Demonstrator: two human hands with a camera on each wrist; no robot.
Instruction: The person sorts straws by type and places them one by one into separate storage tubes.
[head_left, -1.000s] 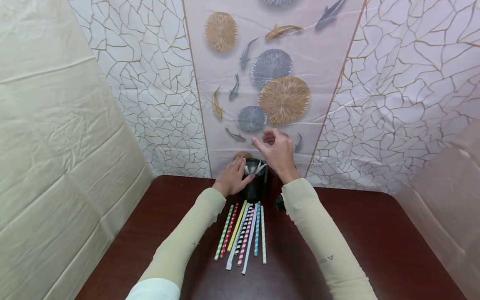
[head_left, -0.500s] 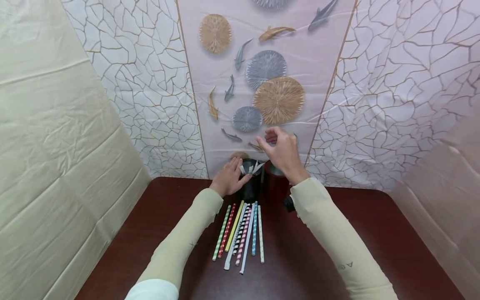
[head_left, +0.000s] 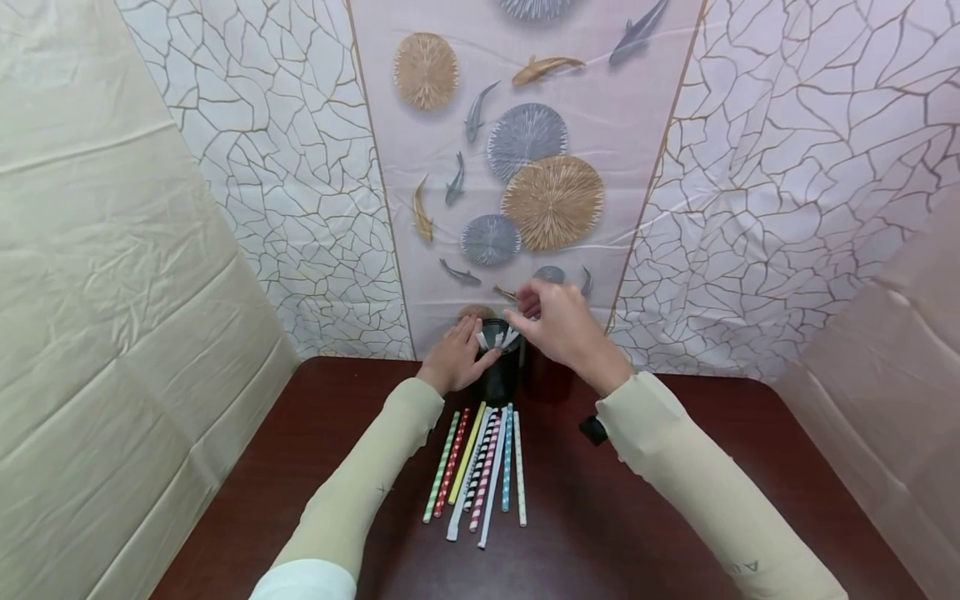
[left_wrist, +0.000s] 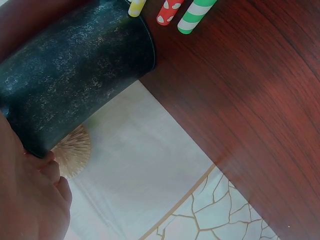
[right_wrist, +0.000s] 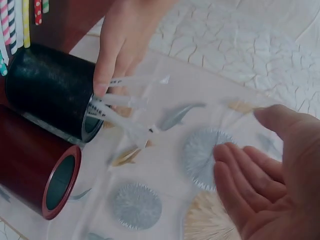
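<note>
A black cup (head_left: 501, 375) stands at the back of the table with several white paper-wrapped straws (right_wrist: 122, 117) sticking out of its mouth. My left hand (head_left: 452, 357) holds it at the rim, fingers along the left side and thumb across the front. In the left wrist view, the cup's dark scuffed wall (left_wrist: 75, 70) fills the upper left. My right hand (head_left: 561, 327) hovers just above and right of the cup. Its fingers are loosely bent; the right wrist view shows a gap between thumb and fingers, with nothing held.
A dark red cup (right_wrist: 35, 165) stands right beside the black one, partly behind my right hand in the head view. Several colourful paper straws (head_left: 480, 467) lie side by side in front. A small black object (head_left: 593, 430) is near my right sleeve. Patterned cloth (head_left: 292, 183) hangs behind.
My right hand has come down slightly toward the cups, and its forearm has swung to the right, showing more of the small black object. The left hand keeps its hold on the cup.
</note>
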